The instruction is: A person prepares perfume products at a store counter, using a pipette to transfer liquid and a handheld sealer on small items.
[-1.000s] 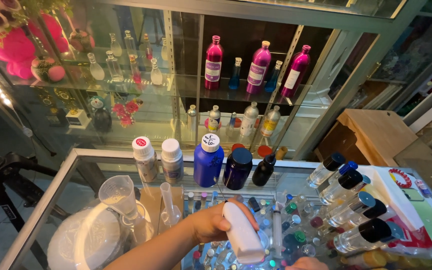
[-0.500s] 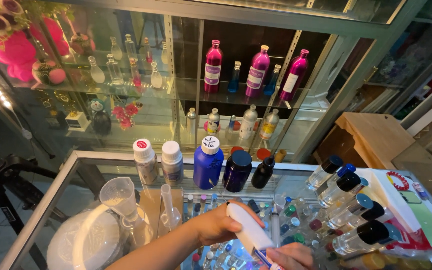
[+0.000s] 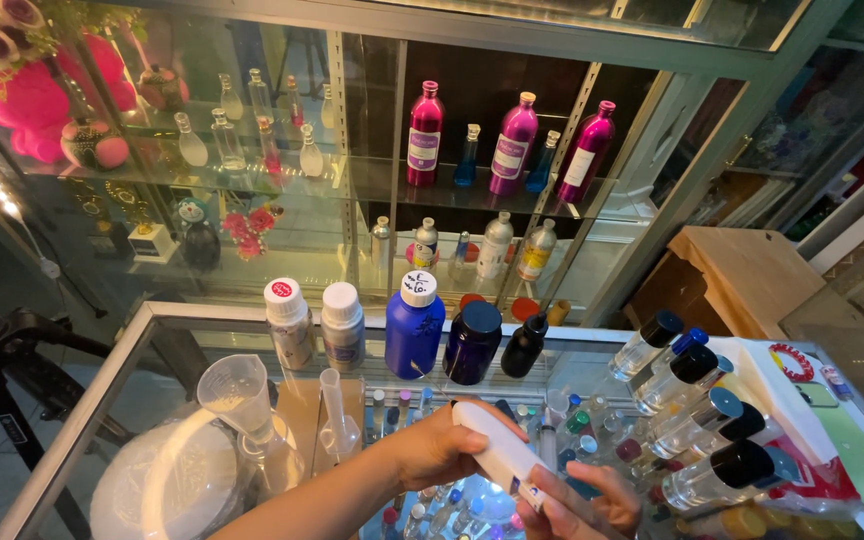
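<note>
Gripped by the left hand (image 3: 442, 450) at its upper end and pinched by the right hand (image 3: 582, 500) at its lower end, the white bottle (image 3: 502, 460) could slip and topple the clear bottles (image 3: 702, 430) just beyond the right hand.

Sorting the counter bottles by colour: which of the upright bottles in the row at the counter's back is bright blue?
The blue bottle with the white cap, third from left; its neighbours are silvery or dark.
</note>
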